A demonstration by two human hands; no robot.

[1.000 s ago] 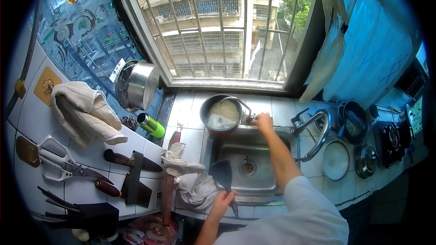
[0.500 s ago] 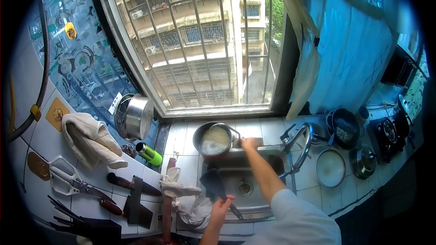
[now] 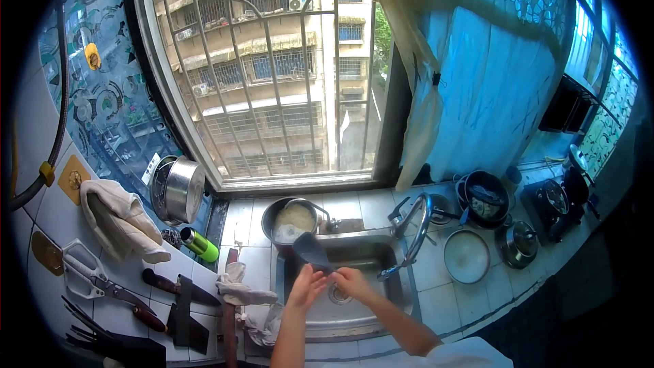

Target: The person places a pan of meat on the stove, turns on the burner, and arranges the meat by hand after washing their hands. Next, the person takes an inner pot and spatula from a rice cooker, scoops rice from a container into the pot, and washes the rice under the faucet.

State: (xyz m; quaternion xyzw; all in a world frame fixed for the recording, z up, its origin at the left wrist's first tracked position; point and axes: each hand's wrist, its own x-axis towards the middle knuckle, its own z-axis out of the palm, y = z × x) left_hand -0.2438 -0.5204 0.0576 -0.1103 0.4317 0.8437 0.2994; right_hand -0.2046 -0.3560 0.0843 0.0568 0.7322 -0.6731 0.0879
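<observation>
Over the sink (image 3: 413, 293), my right hand (image 3: 352, 284) is closed round the handle of a black spatula (image 3: 311, 249). Its broad blade points up and left, overlapping the near rim of a pot (image 3: 269, 223) in this view. The pot holds pale, cloudy contents and stands at the sink's back left corner, its handle toward the right. My left hand (image 3: 308, 289) is right beside the spatula handle, palm turned up and fingers apart.
A tap (image 3: 424, 221) arches over the sink's right side. Right of it are a pan of whitish liquid (image 3: 466, 257), a lidded pot (image 3: 519, 245), a dark wok (image 3: 482, 194) and a stove (image 3: 545, 201). Knives (image 3: 194, 293) and scissors (image 3: 85, 269) hang at left, near a green bottle (image 3: 199, 245).
My right hand has left the pot's handle and come back to the spatula. The spatula has passed from my left hand to my right and risen toward the pot. The view has shifted right.
</observation>
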